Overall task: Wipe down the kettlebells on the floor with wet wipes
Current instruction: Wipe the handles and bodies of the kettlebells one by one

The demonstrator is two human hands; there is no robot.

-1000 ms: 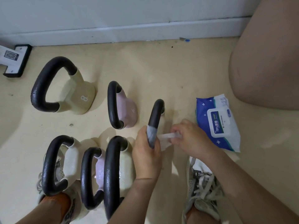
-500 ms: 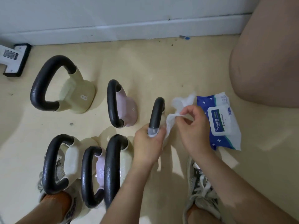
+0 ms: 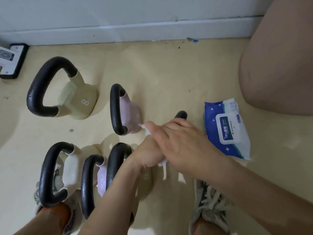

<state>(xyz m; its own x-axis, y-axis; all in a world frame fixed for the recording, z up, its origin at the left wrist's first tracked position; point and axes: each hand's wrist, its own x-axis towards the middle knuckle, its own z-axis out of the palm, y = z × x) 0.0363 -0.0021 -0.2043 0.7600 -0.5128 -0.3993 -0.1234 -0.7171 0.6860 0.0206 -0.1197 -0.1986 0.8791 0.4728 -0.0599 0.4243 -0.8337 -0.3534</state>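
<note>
From the head view, my left hand point(image 3: 149, 155) is closed in a grip on the black handle point(image 3: 181, 114) of the kettlebell point(image 3: 146, 177) between my feet on the floor point(image 3: 169, 73), and my right hand point(image 3: 177, 141) lies across it, its grip pressing the wipe point(image 3: 147, 131) against the handle, only white scraps of it showing. To do this well I judge I should keep the bell steady and wrap the wipe fully round the handle, then drag it along its whole length before going to the body, with the pack point(image 3: 227, 129) just beside my right hand for a fresh one.
</note>
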